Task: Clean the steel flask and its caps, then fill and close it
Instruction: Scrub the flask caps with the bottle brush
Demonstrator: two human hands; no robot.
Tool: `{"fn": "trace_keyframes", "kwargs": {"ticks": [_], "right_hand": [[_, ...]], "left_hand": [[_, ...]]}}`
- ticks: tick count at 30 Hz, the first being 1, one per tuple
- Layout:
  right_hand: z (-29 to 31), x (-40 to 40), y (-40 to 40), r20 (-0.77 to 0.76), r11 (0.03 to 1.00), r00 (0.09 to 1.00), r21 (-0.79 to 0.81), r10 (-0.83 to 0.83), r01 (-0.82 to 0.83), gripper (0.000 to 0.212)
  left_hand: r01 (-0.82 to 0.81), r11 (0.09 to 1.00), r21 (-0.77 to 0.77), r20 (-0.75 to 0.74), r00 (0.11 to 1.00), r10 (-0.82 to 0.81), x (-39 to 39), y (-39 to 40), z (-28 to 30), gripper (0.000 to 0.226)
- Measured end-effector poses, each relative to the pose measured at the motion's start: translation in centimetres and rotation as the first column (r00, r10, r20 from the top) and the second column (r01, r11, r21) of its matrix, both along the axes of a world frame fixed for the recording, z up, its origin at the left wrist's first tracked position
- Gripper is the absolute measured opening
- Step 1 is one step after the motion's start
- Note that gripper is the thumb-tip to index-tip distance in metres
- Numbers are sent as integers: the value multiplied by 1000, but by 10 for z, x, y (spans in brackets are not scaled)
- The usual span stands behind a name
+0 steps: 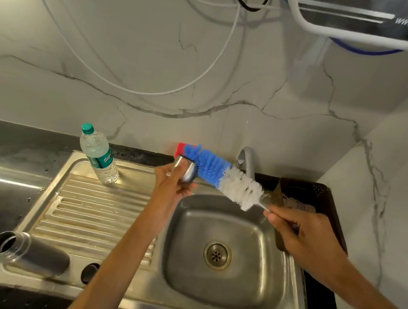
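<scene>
My left hand (171,181) holds a small steel cap (186,170) above the sink's left rim. My right hand (299,232) grips the wire handle of a bottle brush (223,177) with blue and white bristles. The brush's blue end lies against the cap. The open steel flask (24,253) lies on its side on the draining board at the lower left, mouth toward the left. A dark round cap (88,272) sits just right of the flask, partly hidden by my left forearm.
A steel sink basin (251,288) with a drain is below my hands, the tap (248,162) behind it. A plastic water bottle (98,154) stands at the back of the ribbed draining board (88,211). A black tray (323,196) lies right of the tap. A water purifier hangs above.
</scene>
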State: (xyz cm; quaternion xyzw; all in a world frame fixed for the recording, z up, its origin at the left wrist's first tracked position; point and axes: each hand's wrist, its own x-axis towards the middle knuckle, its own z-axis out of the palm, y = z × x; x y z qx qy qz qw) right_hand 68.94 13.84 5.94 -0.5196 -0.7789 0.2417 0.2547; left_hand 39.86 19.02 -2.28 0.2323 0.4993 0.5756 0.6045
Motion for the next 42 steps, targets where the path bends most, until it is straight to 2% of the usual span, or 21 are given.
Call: {"fn": "trace_keyframes", "kwargs": {"ticks": [1, 3, 5, 7, 11, 13, 14, 16, 18, 21, 24, 26, 28, 30, 32, 35, 39, 42], "right_hand": [[-3, 3, 1, 120, 994, 993, 111, -9, -4, 28], [-5, 11, 4, 378, 957, 923, 286, -73, -41, 27], [-7, 18, 4, 493, 941, 864, 329, -102, -76, 31], [-7, 21, 1, 503, 933, 860, 342, -83, -110, 31], [8, 31, 0, 518, 899, 853, 401, -65, -175, 44], [11, 33, 0, 550, 889, 834, 399, -36, -225, 44], [10, 34, 0, 558, 896, 830, 380, -22, -232, 41], [6, 32, 2, 511, 930, 859, 332, -36, -158, 30], [3, 31, 6, 359, 964, 929, 267, -87, -13, 29], [-3, 34, 9, 39, 981, 981, 47, -190, 188, 28], [-14, 29, 0, -4, 986, 986, -24, -168, 167, 27], [-26, 15, -8, 11, 992, 992, -20, -128, 128, 27], [-41, -2, -11, -23, 988, 988, -9, -152, 152, 29], [-52, -14, -10, -57, 979, 977, -16, -205, 204, 29], [-56, -17, -13, -87, 974, 970, -8, -226, 226, 29], [-57, -19, -25, -116, 980, 973, 5, -199, 201, 29], [-63, -24, -20, -141, 964, 954, -10, -266, 267, 31], [-64, -21, -25, -118, 964, 957, 5, -265, 268, 32]], "left_hand": [[30, 999, -33, 4, 1000, -30, 4, -1, 0, 56], [99, 993, -57, -31, 994, -101, 11, -3, 2, 47], [144, 989, -27, -120, 982, -146, 13, -1, 2, 37], [123, 992, -28, -173, 977, -126, 12, 1, 6, 42], [-37, 989, -141, -125, 992, 20, 4, 10, 6, 49], [-11, 989, -151, -165, 986, -14, 3, 11, 3, 52], [53, 989, -141, -204, 976, -82, 4, 9, 3, 51], [228, 969, -92, -225, 944, -243, 7, 1, 4, 46], [285, 956, -65, -132, 947, -291, 5, -6, 5, 41], [166, 985, -47, 56, 985, -163, -3, -13, 0, 45], [31, 999, -25, 385, 923, -19, -1, -13, 0, 50], [20, 1000, -6, 464, 885, -15, 6, -11, 1, 49], [65, 998, -18, 414, 909, -52, 18, -13, 0, 50], [123, 992, -28, 281, 953, -110, 29, -17, 0, 50], [88, 996, -24, 206, 975, -81, 29, -17, -2, 52], [-41, 999, -20, 205, 978, 44, 26, -12, -8, 54], [81, 997, -8, 217, 973, -77, 64, -32, -10, 42], [-54, 996, -67, 222, 973, 68, 54, -22, -11, 40]]}}
